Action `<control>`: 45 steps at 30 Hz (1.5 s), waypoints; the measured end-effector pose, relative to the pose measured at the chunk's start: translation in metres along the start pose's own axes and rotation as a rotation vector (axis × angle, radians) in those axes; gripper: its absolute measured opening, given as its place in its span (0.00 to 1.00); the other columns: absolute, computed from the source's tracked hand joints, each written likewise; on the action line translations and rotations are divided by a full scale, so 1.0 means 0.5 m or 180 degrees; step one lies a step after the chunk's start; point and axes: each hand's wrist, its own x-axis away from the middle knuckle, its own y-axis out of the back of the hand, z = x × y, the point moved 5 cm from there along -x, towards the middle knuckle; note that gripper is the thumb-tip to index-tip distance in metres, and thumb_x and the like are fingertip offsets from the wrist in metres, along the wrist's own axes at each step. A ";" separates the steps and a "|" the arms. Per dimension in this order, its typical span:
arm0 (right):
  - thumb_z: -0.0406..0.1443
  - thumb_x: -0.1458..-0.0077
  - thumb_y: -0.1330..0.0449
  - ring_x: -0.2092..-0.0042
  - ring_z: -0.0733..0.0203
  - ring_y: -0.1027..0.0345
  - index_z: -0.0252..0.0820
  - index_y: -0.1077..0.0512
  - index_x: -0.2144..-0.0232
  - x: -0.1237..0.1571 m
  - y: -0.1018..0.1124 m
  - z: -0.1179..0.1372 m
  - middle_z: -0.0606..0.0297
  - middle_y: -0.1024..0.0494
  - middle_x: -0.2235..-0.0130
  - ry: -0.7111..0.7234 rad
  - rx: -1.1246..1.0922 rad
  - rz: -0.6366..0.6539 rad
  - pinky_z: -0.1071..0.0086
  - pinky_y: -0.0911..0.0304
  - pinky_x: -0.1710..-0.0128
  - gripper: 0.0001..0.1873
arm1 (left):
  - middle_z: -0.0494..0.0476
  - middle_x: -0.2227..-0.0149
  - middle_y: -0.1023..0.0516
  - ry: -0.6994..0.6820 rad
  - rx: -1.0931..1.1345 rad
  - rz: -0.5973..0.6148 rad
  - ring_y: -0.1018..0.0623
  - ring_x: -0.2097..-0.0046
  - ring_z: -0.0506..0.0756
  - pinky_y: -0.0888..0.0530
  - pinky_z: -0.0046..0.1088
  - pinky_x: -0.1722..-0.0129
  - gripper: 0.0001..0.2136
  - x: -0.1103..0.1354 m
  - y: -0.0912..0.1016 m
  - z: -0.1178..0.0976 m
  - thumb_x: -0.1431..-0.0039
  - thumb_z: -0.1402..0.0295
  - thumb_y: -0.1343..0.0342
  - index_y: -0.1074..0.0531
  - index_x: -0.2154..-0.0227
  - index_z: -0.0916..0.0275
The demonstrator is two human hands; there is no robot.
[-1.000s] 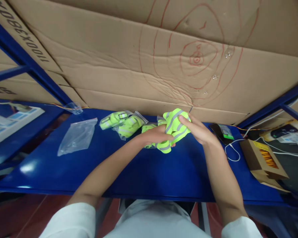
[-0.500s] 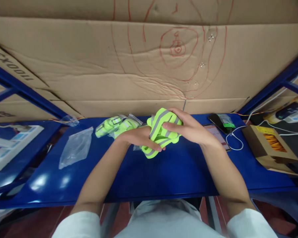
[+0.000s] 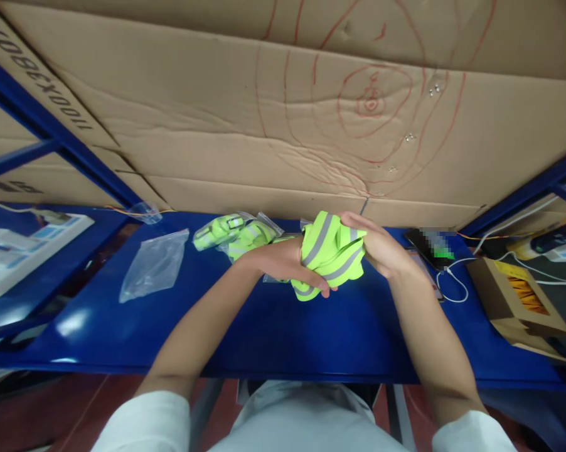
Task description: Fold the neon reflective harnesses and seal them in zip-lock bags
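A person (image 3: 302,424) in pale sleeves (image 3: 144,417) holds a crumpled bundle of fluorescent yellow-green fabric with grey bands (image 3: 337,248) over a blue desk (image 3: 255,333). The left hand (image 3: 287,260) clasps the bundle from its left side, thumb laid across the lower front and a few fingertips showing beside it. The right hand (image 3: 376,242) curves around the bundle's right side and far edge; the fabric hides its thumb, and how firmly it grips cannot be told. Just left of the bundle, packets of similar banded fabric (image 3: 252,237) lie in clear plastic, partly covered by the left hand. Farther left of the bundle are a flat, clear plastic bag (image 3: 155,263) and a see-through cup (image 3: 147,213). To the right of the bundle rest a dark, phone-like device (image 3: 417,240), partly pixelated, and a looped white cable (image 3: 466,294). Farthest right of the bundle stands a brown carton (image 3: 491,295), orange contents (image 3: 528,295) showing through its cut-out. Behind the bundle rises a cardboard panel (image 3: 184,94) marked with uneven red rings (image 3: 371,102).
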 end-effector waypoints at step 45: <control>0.53 0.39 0.34 0.55 0.56 0.21 0.47 0.21 0.48 0.053 -0.025 0.045 0.62 0.17 0.54 0.0744 -0.0207 0.0147 0.63 0.25 0.51 0.24 | 0.60 0.43 0.20 -0.0820 -0.0821 -0.1893 0.21 0.41 0.63 0.24 0.38 0.41 0.34 0.012 0.012 -0.056 0.51 0.52 0.27 0.25 0.43 0.60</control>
